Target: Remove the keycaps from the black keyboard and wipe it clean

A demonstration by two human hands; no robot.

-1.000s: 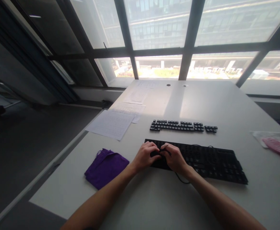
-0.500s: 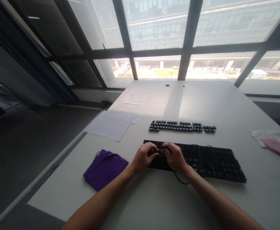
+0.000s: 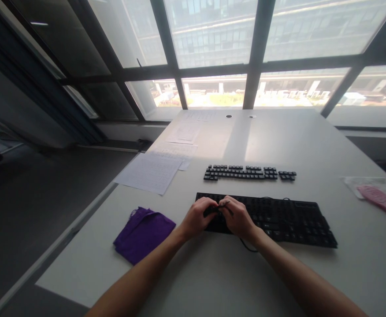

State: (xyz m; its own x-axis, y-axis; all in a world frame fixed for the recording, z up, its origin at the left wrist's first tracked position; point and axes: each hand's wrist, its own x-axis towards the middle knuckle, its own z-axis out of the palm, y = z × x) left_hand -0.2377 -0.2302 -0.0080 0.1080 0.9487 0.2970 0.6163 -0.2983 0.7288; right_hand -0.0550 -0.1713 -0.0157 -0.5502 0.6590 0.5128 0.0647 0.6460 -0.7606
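1. Left hand (image 3: 195, 217) and right hand (image 3: 237, 218) have brought their fingertips slightly nearer each other since the earlier frame, over the left part of the black keyboard (image 3: 288, 218).
2. Right grip is narrow, pinching a small dark item (image 3: 225, 204), too small to identify; left grip is curled, and I cannot tell whether it holds anything.
3. Keyboard lies on the white counter (image 3: 315, 152), loose keycaps (image 3: 246, 173) in rows beyond it.
4. Purple cloth (image 3: 146, 234) lies near the left forearm.
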